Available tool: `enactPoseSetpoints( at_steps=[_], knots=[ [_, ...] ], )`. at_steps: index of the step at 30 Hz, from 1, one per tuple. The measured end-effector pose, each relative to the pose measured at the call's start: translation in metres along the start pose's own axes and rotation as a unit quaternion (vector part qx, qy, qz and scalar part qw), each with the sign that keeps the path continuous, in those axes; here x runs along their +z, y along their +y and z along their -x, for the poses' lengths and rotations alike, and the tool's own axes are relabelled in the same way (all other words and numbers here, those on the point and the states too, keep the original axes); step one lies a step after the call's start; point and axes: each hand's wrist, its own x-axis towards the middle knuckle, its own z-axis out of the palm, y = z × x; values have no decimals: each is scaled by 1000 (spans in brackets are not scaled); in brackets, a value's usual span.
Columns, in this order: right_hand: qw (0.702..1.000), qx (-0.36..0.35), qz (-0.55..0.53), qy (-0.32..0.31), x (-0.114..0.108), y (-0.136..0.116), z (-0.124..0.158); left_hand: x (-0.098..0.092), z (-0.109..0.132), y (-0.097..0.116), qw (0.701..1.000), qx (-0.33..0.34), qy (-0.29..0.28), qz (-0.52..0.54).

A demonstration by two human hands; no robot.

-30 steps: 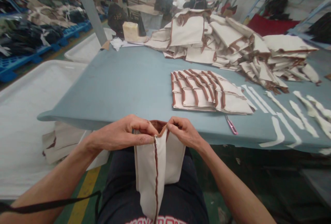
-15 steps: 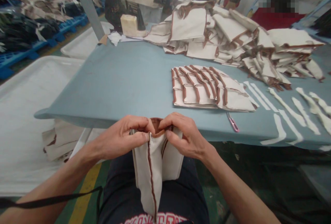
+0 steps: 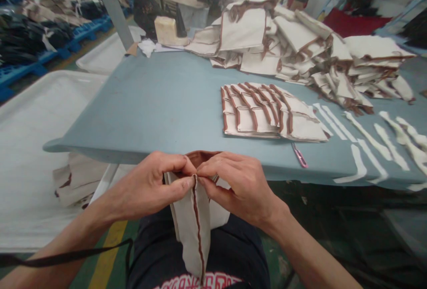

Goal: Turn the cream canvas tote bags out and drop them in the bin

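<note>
A cream fabric pouch (image 3: pixel 188 231) with brown edging hangs over my lap, just in front of the table's near edge. At its top rim, my left hand (image 3: pixel 156 184) pinches the cloth between thumb and fingers, left of a brown seam. My right hand (image 3: pixel 236 186) pinches the same rim just right of that seam, its fingertips touching or nearly touching the left ones. Behind the fingers the brown lining (image 3: pixel 200 157) shows in the opening. The seam runs down the front to a narrow lower end.
On the blue-grey table (image 3: pixel 150 102) lie overlapping finished-looking pouches (image 3: pixel 260 113), a pink thread snipper (image 3: pixel 300 155) and white strips (image 3: pixel 356 166). A big heap of cream pieces (image 3: pixel 243 31) covers the back. White tubs (image 3: pixel 36 146) stand at left.
My right hand has moved left along the rim to the seam, meeting the left fingertips. The pouch's opening shows wider behind the hands.
</note>
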Motion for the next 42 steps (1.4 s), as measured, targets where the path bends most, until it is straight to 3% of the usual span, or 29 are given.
enactPoseSetpoints(
  at_steps=[4, 6, 9, 13, 18, 25, 29, 33, 37, 42],
  knots=[
    [994, 7, 109, -13, 1, -7, 0, 2, 1, 0, 1000, -5, 6, -1],
    [993, 22, 111, -17, 3, -5, 1, 3, 2, -2, 1000, 4, 11, -3],
    [993, 103, -12, -49, 4, 1, -1, 4, 2, -4, 1000, 18, 2, 4],
    [965, 203, -138, -97, 4, 6, -4, 4, 1, -7, 1000, 14, 2, 6],
    [971, 187, -116, -95, 1, 4, -4, 3, -3, -5, 998, 14, 26, -55],
    [979, 130, 90, -130, -1, -6, -4, 6, -13, 0, 985, 26, 7, -173],
    [977, 185, 14, -109, 3, -3, -4, 9, -11, -2, 981, 45, 50, -183],
    [960, 255, -69, -96, 7, 5, -4, 7, -6, -6, 985, 79, 42, -147],
    [962, 234, -76, -119, 10, 10, -5, 1, -4, -8, 986, 88, 19, -140],
    [964, 231, -89, -98, 16, 13, -4, -4, -5, -8, 989, 80, -5, -124]
  ],
)
